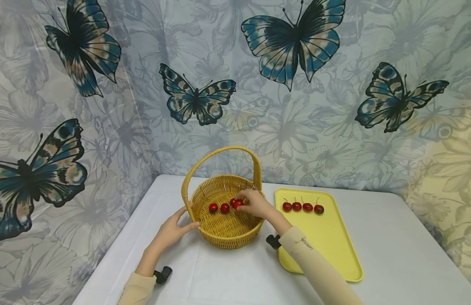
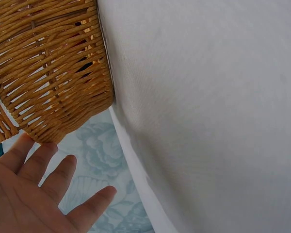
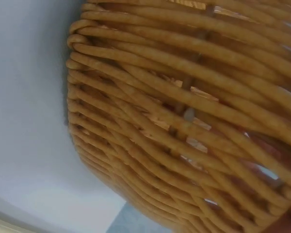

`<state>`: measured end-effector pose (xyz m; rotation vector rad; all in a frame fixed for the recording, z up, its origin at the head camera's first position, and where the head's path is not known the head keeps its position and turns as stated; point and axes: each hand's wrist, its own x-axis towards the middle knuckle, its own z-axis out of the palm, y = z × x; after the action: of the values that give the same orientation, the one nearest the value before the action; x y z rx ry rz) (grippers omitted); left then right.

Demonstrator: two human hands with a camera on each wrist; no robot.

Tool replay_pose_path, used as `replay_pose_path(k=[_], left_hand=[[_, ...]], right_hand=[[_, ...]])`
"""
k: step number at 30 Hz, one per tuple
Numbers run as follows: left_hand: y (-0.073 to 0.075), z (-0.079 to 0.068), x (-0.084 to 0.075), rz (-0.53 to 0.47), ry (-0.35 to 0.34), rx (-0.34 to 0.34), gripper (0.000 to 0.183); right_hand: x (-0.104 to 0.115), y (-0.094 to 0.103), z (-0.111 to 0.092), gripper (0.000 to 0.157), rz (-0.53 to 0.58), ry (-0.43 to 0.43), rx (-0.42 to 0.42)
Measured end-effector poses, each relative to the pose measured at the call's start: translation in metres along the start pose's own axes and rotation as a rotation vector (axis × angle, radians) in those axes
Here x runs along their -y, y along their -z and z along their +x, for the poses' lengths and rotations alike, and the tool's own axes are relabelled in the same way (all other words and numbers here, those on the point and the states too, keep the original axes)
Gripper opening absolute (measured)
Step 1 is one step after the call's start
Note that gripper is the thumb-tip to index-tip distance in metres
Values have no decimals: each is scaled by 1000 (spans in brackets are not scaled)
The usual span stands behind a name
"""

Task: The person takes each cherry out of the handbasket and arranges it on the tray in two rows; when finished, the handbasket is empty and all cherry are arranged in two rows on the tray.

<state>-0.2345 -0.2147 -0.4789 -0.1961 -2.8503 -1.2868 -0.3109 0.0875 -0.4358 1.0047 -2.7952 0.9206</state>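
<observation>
Head view: both your hands are at a wicker basket (image 1: 227, 242), which stands on a white table (image 1: 403, 237) with its arched handle (image 1: 233, 148) upright
Left hand: your left hand (image 1: 173, 231) is at the basket's left side, thumb at the rim beside the foot of the handle; the left wrist view shows its fingers spread apart, some fingertips touching the woven wall from outside
Right hand: your right hand (image 1: 255, 205) reaches in over the basket's right rim, thumb and fingertips pinching a red cherry (image 1: 238, 203)
Held cherry: within the basket, a little right of its middle; you cannot tell from these views whether it touches the woven floor
Loose cherries: to the left of the pinched one you have a left cherry (image 1: 213, 208), a middle cherry (image 1: 224, 208) near it, and a partly covered cherry (image 1: 232, 202) just beside the one you hold
Yellow tray: to the right of the basket, your yellow tray (image 1: 319, 250) carries a row of four stemmed cherries (image 1: 296, 206) near its far edge, and your right beige sleeve (image 1: 315, 264) passes over its near part
Right wrist view: the basket's outer weave fills most of it, so your pinch cannot be made out there
Backdrop: flowered cloth (image 1: 296, 123) with dark blue butterflies (image 1: 197, 95) hangs behind the table
</observation>
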Motion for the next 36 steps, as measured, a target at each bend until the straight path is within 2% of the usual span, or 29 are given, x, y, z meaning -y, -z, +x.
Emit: replay_pose_path(k=[15, 30, 36], left_hand=[[-1, 0, 0, 1, -1, -3, 80], [0, 0, 0, 11, -6, -2, 79], [0, 0, 0, 17, -5, -4, 79]], right_hand=[[0, 5, -9, 37, 31, -22, -94], [4, 19, -22, 31, 67, -13, -173], [6, 26, -28, 31, 89, 16, -184]])
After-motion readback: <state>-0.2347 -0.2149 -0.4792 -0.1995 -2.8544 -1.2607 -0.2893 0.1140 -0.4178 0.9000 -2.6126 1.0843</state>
